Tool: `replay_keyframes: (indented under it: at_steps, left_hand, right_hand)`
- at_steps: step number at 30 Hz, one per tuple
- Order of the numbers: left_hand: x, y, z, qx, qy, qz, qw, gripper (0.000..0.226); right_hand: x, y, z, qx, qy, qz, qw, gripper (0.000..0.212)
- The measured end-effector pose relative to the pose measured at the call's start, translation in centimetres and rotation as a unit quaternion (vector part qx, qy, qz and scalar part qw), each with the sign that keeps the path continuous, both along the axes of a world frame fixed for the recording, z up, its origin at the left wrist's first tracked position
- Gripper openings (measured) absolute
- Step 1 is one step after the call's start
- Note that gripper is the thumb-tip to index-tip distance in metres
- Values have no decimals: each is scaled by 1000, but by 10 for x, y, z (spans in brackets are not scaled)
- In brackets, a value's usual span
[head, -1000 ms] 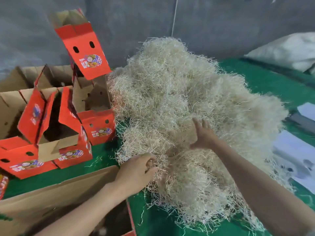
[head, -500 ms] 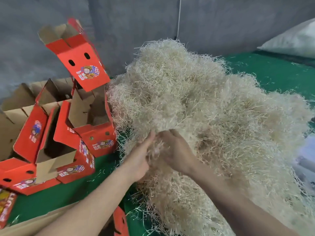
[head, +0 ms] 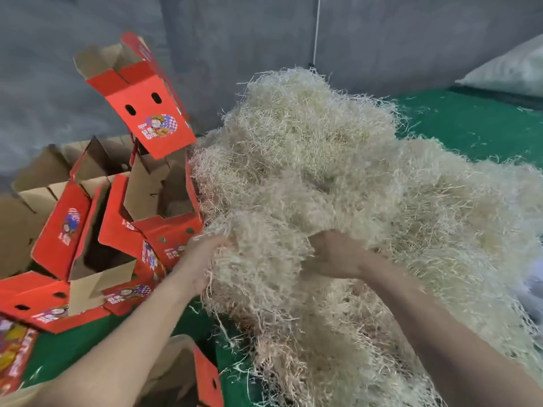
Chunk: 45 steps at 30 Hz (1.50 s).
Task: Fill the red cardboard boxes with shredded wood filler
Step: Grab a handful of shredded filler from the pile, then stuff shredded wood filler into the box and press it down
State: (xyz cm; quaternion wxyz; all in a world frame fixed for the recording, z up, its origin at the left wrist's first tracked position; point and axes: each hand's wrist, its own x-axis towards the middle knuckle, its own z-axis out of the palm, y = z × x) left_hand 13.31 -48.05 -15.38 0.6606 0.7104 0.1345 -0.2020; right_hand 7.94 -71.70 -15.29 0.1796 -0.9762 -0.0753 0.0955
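— What's nearest, and what step is this?

— Nearest is a box (head: 205, 380) at the near edge of the green table (head: 470, 121), red side showing, its top open as far as I can see. I'd say this is the gathering step: both hands are in the filler (head: 323, 177), pulling a clump loose.

— How do the hands stand?

— The left hand (head: 202, 257) is curled into the left flank of the heap, strands draped over its fingers, so it is closed on filler. The right hand (head: 335, 254) is dug in near the middle, fingers buried; it looks to be gripping too, though I cannot see the fingertips.

— What does the next move call for?

— Tearing the clump free, since the strands tangle and will drag more along, then carrying it to an open box and pressing it down.

— And the filler?

— Pale, fine, springy, one big heap from the near edge to the far side, with stray wisps on the green.

— The other boxes?

— The boxes (head: 97, 245) lie jumbled along the left edge, flaps open, brown inside, no filler visible in them. One tilted box (head: 147, 113) sits atop the far stack, touching the heap's edge.
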Motion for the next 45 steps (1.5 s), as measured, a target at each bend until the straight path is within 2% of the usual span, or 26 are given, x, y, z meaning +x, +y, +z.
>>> replay_keyframes:
  at_steps: [2,4,6,9,10,12,14,16,18,19,21,22,25,26,28,30,34,35,37,38,39,40,41,42,43,45]
  left_hand:
    - [3,5,2,-28,3,29,999,18]
    - [1,5,-4,2,3,45,999,28]
    - [-5,3,-8,25,-15,70,997,50]
    - [-16,2,-8,9,-82,99,992,65]
    - [-19,2,-7,-24,-62,79,995,71]
    - [-23,2,-8,-133,39,-11,990,78]
    - [-26,-2,-6,-187,109,-31,976,55]
    - [-25,-4,-7,-124,119,15,985,23]
    - [-24,-1,-12,-64,90,66,992,13]
    - [-25,2,-12,-46,68,76,994,14]
    - [-27,6,-10,-44,38,68,996,18]
    - [-29,5,-7,-60,39,57,996,18]
    - [-29,1,3,-62,25,24,997,18]
    - [-27,3,6,-64,17,22,998,19]
    - [-20,10,6,-62,-10,39,997,15]
    - [-18,18,7,-46,-32,55,997,8]
    - [-15,31,3,-37,-34,32,998,15]
    - [-12,34,2,-28,-30,13,999,12]
    - [-8,38,3,1,-20,-42,999,11]
    - [-6,38,3,18,-20,-70,997,8]
    - [-7,34,6,30,-14,-93,995,11]
    - [-6,31,5,31,-21,-114,993,41]
    - [-7,26,7,32,-30,-132,990,80]
    - [-7,21,10,26,-39,-138,989,110]
    - [-7,18,14,10,-56,-126,990,127]
    - [-4,16,17,-36,-83,-92,992,126]
  right_hand:
    - [-7,11,11,69,17,48,996,39]
    - [-9,18,19,22,-38,105,993,32]
    - [-8,19,26,-21,-149,57,987,18]
    - [-6,26,36,120,-268,-34,955,26]
    - [-7,34,40,179,-265,-57,946,25]
    - [-10,53,41,263,-166,-39,950,8]
    - [-15,71,35,246,-8,47,968,16]
    - [-18,74,32,217,78,142,963,16]
    - [-9,63,38,324,67,83,940,32]
    - [-2,55,38,343,7,26,939,33]
    - [15,42,33,273,-122,-8,954,35]
    - [22,39,27,233,-135,12,963,41]
    - [36,36,-3,29,-17,35,999,58]
    - [38,29,-12,-38,11,10,999,60]
    - [40,5,-25,-108,33,-54,992,60]
    - [35,-18,-30,-127,51,-82,987,57]
    - [27,-33,13,-18,119,-20,992,61]
    - [28,-30,30,-11,82,-22,996,58]
    - [31,-15,62,17,-105,-53,993,42]
    - [34,-1,69,78,-191,-67,976,35]
    - [35,17,74,171,-224,-68,957,33]
    - [36,37,73,278,-194,-58,939,36]
    - [38,56,68,366,-122,-49,921,42]
    - [40,69,55,402,-48,-54,913,50]
    - [41,75,39,380,13,-61,923,58]
    - [42,64,2,266,75,-91,957,57]
